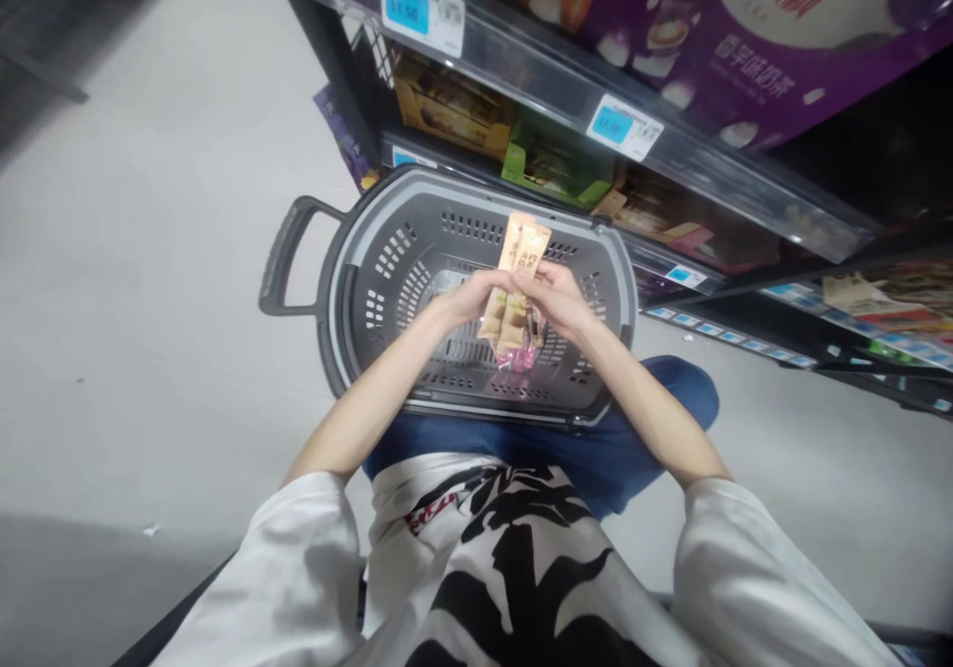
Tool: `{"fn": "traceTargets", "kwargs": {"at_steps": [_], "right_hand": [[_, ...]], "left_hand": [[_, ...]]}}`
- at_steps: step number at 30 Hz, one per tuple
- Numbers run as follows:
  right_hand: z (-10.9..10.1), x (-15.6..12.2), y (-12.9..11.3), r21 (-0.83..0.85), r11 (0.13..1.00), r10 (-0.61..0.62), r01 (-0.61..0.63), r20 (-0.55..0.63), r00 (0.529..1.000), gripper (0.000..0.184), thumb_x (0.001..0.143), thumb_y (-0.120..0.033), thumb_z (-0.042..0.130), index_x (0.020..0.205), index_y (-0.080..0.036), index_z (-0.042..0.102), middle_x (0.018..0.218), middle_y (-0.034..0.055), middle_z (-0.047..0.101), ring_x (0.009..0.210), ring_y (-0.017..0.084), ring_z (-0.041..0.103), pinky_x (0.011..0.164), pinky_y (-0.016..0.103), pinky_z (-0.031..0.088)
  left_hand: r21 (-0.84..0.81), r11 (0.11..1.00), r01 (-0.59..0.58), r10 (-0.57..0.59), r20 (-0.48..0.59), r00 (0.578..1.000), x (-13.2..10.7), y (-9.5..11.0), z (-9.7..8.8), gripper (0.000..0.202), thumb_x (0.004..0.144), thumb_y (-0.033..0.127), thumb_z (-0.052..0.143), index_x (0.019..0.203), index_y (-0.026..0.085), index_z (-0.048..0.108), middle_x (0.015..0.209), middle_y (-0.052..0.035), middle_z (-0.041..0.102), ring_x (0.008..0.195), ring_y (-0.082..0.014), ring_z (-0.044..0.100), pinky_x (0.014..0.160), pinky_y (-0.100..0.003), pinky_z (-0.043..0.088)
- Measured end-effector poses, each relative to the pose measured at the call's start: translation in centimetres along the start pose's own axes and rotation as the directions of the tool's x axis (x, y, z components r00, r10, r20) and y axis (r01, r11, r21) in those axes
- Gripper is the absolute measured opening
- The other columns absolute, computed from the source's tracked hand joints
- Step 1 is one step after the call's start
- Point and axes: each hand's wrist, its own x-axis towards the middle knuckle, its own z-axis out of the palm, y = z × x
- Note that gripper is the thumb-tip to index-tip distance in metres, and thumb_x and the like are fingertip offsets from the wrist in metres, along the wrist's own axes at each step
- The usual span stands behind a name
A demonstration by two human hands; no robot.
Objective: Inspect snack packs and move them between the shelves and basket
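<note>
Head view, packets: you hold a small bunch of tan stick packets [519, 275] between both hands, over the middle of the basket, with their far ends standing clear of your fingers.
Hard to make out on the packets: at least two far ends show side by side, but you cannot count the bunch. The print is too small to read, and your fingers cover the middle.
Pink patch: a pink, shiny bit [523, 355] shows just below the near ends. Whether it belongs to the bunch or lies on the basket floor cannot be told.
Left hand: your left hand [468, 300] closes on the bunch's left edge, with the fingers curled round it and the knuckles up.
Right hand: your right hand [560, 300] closes on the right edge, with the thumb side toward the packets. The fingertips are hidden behind them.
Arms: both forearms are bare and run in from your white sleeves to meet at the bunch. The elbows are bent and spread wide.
Basket: the grey slotted basket [372, 250] sits on the floor in front of your knees, and your wrists hide part of its bottom.
Handle: its loop handle [287, 255] sticks out on your left.
Legs: your blue jeans [647, 439] touch the near rim, and your printed shirt covers the rest.
Shelves: the shop shelves [730, 186] rise just beyond the basket. Their lower tiers are dark and the goods there are blurred.
Price tags: the blue-and-white price tags [623, 127] line the shelf edges, and their figures are unreadable.
Purple box: a large purple box [751, 62] is cut off by the top edge.
</note>
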Motion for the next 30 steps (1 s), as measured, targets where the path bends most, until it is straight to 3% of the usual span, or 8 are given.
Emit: {"fn": "traceTargets", "kwargs": {"at_steps": [6, 9, 14, 17, 20, 25, 27, 30], "right_hand": [[-1.6, 1.1, -0.7, 0.028, 0.997, -0.065, 0.071, -0.173, 0.983, 0.042, 0.065, -0.052, 0.088, 0.088, -0.021, 0.073, 0.087, 0.0018, 0.074, 0.068, 0.012, 0.061, 0.062, 0.025, 0.055], [-2.6, 1.7, -1.2, -0.042, 0.992, -0.128, 0.122, -0.24, 0.962, 0.043, 0.065, -0.052, 0.087, 0.087, -0.02, 0.07, 0.089, 0.0029, 0.074, 0.07, 0.012, 0.062, 0.062, 0.024, 0.054], [-3.3, 1.7, -2.8, -0.24, 0.971, -0.044, 0.02, -0.092, 0.995, 0.052, 0.055, -0.052, 0.092, 0.086, -0.017, 0.07, 0.085, 0.0057, 0.075, 0.073, 0.016, 0.066, 0.058, 0.025, 0.055], [-4.5, 1.5, -4.8, -0.302, 0.953, -0.033, 0.019, -0.042, 0.999, 0.054, 0.053, -0.049, 0.094, 0.087, -0.015, 0.069, 0.084, 0.0057, 0.074, 0.076, 0.019, 0.068, 0.063, 0.028, 0.059], [-7.7, 1.5, -7.0, -0.33, 0.94, -0.139, 0.084, -0.148, 0.979, 0.051, 0.057, -0.047, 0.093, 0.088, -0.016, 0.067, 0.084, 0.0044, 0.073, 0.077, 0.019, 0.069, 0.067, 0.03, 0.061], [-14.8, 3.4, -9.0, -0.25, 0.94, -0.334, 0.233, -0.531, 0.779, 0.046, 0.059, -0.028, 0.09, 0.092, -0.018, 0.06, 0.089, 0.0018, 0.071, 0.084, 0.017, 0.069, 0.078, 0.033, 0.062], [-16.6, 4.6, -8.8, -0.22, 0.934, -0.356, 0.281, -0.636, 0.684, 0.04, 0.063, -0.021, 0.083, 0.093, -0.019, 0.056, 0.093, 0.0004, 0.07, 0.088, 0.015, 0.068, 0.083, 0.034, 0.061], [-18.0, 5.8, -8.3, -0.138, 0.934, -0.322, 0.329, -0.723, 0.611, 0.029, 0.072, -0.013, 0.07, 0.095, -0.021, 0.053, 0.096, -0.0027, 0.069, 0.092, 0.011, 0.067, 0.088, 0.033, 0.058]], "left_hand": [[0.174, 0.974, -0.144, 0.154, -0.046, 0.987, 0.2, 0.3, 0.7, 0.045, 0.081, 0.035, 0.073, 0.121, 0.019, 0.061, 0.095, -0.0071, 0.071, 0.069, -0.0149, 0.067, 0.057, -0.023, 0.053], [0.308, 0.941, -0.143, 0.141, 0.031, 0.99, 0.2, 0.3, 0.2, 0.037, 0.082, 0.038, 0.076, 0.111, 0.018, 0.064, 0.08, -0.003, 0.066, 0.057, -0.0103, 0.059, 0.047, -0.019, 0.044], [0.341, 0.935, -0.093, 0.075, 0.067, 0.995, -0.2, 0.4, -0.2, 0.024, 0.086, 0.035, 0.069, 0.101, 0.016, 0.064, 0.063, 0.0023, 0.055, 0.046, -0.0073, 0.044, 0.04, -0.018, 0.033], [0.325, 0.943, -0.07, 0.036, 0.11, 0.993, -0.6, 0.8, 0.3, 0.041, 0.087, 0.044, 0.067, 0.116, 0.016, 0.061, 0.079, -0.0029, 0.065, 0.058, -0.0125, 0.058, 0.046, -0.021, 0.042], [0.353, 0.933, -0.067, 0.026, 0.12, 0.992, -0.8, 1.0, 0.7, 0.058, 0.088, 0.058, 0.062, 0.128, 0.017, 0.056, 0.109, -0.0119, 0.068, 0.085, -0.0207, 0.067, 0.057, -0.026, 0.051], [0.399, 0.914, -0.077, 0.062, 0.051, 0.997, -0.1, 0.5, 0.2, 0.064, 0.091, 0.063, 0.056, 0.134, 0.015, 0.054, 0.115, -0.0145, 0.067, 0.088, -0.0188, 0.065, 0.067, -0.028, 0.051], [0.403, 0.911, -0.083, 0.061, 0.068, 0.996, 0.3, 0.1, -0.1, 0.065, 0.091, 0.065, 0.054, 0.131, 0.015, 0.055, 0.111, -0.0134, 0.069, 0.088, -0.0187, 0.065, 0.069, -0.029, 0.05], [0.425, 0.9, -0.095, 0.046, 0.124, 0.991, 0.5, -0.2, -0.4, 0.064, 0.09, 0.068, 0.052, 0.128, 0.017, 0.057, 0.111, -0.0118, 0.069, 0.086, -0.018, 0.065, 0.069, -0.029, 0.048]]}}
